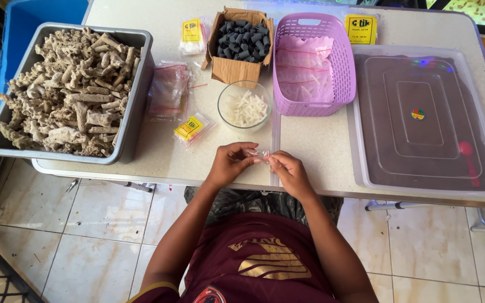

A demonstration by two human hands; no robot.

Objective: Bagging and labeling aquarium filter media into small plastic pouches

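Note:
My left hand (232, 161) and my right hand (285, 169) meet at the table's near edge. Together they pinch a small clear plastic bag (258, 154) with little white pieces in it. Just beyond the hands stands a clear glass bowl (244, 106) filled with several short white tubes. Behind it an open cardboard box (238, 44) holds several dark grey cylinders. A purple plastic basket (314, 64) to the right holds small filled clear bags.
A grey tub (68, 90) of pale coral rubble fills the table's left end. A stack of empty clear bags (168, 90) and yellow labels (190, 128) lie beside it. A lidded clear container (422, 120) of dark material with a red spoon sits at right.

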